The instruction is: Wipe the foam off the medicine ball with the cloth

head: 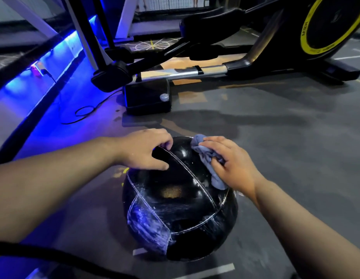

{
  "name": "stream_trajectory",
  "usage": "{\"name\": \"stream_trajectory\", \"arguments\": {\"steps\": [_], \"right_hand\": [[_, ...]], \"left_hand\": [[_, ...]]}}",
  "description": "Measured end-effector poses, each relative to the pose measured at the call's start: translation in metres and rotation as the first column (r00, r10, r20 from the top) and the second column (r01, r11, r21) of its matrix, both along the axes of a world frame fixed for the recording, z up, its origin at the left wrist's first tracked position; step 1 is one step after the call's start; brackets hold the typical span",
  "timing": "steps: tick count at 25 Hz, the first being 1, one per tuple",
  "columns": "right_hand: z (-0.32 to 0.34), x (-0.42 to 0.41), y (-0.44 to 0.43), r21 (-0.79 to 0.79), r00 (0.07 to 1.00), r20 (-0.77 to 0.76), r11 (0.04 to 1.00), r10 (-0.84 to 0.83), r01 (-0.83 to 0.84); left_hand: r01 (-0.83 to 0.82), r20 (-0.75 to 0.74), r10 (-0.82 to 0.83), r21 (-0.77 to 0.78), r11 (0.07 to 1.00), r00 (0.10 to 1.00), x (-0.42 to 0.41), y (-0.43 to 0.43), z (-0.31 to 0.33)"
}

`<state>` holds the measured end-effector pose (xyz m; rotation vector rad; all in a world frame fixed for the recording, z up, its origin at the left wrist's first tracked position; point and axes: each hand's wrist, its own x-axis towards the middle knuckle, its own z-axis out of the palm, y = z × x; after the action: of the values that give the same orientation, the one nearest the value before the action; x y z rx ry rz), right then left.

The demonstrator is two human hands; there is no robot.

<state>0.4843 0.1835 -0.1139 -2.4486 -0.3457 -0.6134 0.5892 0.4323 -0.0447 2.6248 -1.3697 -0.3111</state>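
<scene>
A black medicine ball with pale stitched seams sits on the dark gym floor in front of me. White foam streaks cover its lower left panel, and thin smears run across the middle. My left hand rests on the ball's upper left, fingers curled over the top seam and thumb pressed on the surface. My right hand grips a crumpled grey-blue cloth and presses it on the ball's upper right.
An elliptical trainer with a black base block stands just beyond the ball; its yellow-ringed flywheel is at the far right. A black cable loops on the floor at left beside a blue-lit ledge. A dark hose crosses the lower left.
</scene>
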Motion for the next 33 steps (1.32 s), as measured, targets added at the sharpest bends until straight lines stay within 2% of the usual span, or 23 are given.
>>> {"name": "stream_trajectory", "arguments": {"steps": [3, 5, 6, 8, 10, 11, 14, 18, 20, 27, 33], "right_hand": [[-0.001, 0.016, -0.018, 0.039, 0.974, -0.191, 0.99, -0.124, 0.134], [0.003, 0.015, -0.008, 0.073, 0.969, -0.184, 0.98, -0.167, 0.183], [0.007, 0.012, 0.004, 0.071, 0.982, -0.132, 0.986, -0.138, 0.148], [0.02, 0.0, 0.038, 0.035, 0.999, -0.001, 0.998, 0.045, -0.045], [0.021, -0.016, 0.075, -0.109, 0.974, 0.048, 0.97, 0.223, -0.217], [0.018, -0.021, 0.089, -0.189, 0.965, 0.051, 0.952, 0.256, -0.242], [0.006, -0.027, 0.095, -0.252, 0.986, 0.086, 0.961, 0.14, -0.114], [-0.004, -0.047, 0.108, -0.238, 0.974, 0.191, 0.956, -0.125, 0.169], [-0.014, -0.057, 0.118, -0.24, 0.953, 0.225, 0.937, -0.202, 0.255], [-0.021, -0.063, 0.115, -0.315, 0.934, 0.28, 0.898, -0.221, 0.306], [-0.01, -0.047, 0.09, -0.329, 0.966, 0.19, 0.916, -0.173, 0.229]], "left_hand": [[0.012, 0.041, -0.011, -0.023, 1.0, 0.999, 0.0, 0.001, -0.006], [-0.011, 0.034, 0.015, -0.107, 0.994, 0.999, -0.005, 0.006, -0.017], [-0.035, 0.022, 0.039, -0.154, 0.987, 0.999, -0.005, 0.01, -0.024], [-0.097, 0.003, 0.101, -0.244, 0.965, 0.995, -0.002, 0.015, -0.033], [-0.129, -0.035, 0.125, -0.305, 0.944, 0.992, 0.009, 0.02, -0.035], [-0.129, -0.058, 0.117, -0.312, 0.941, 0.991, 0.014, 0.023, -0.035], [-0.11, -0.096, 0.082, -0.335, 0.936, 0.992, 0.021, 0.025, -0.036], [-0.073, -0.033, 0.065, -0.36, 0.93, 0.997, 0.027, 0.013, -0.034], [-0.069, 0.001, 0.074, -0.353, 0.933, 0.997, 0.031, 0.013, -0.034], [-0.03, 0.025, 0.04, -0.325, 0.945, 0.999, 0.027, 0.014, -0.031], [-0.1, 0.015, 0.111, -0.324, 0.941, 0.994, 0.03, 0.017, -0.035]]}}
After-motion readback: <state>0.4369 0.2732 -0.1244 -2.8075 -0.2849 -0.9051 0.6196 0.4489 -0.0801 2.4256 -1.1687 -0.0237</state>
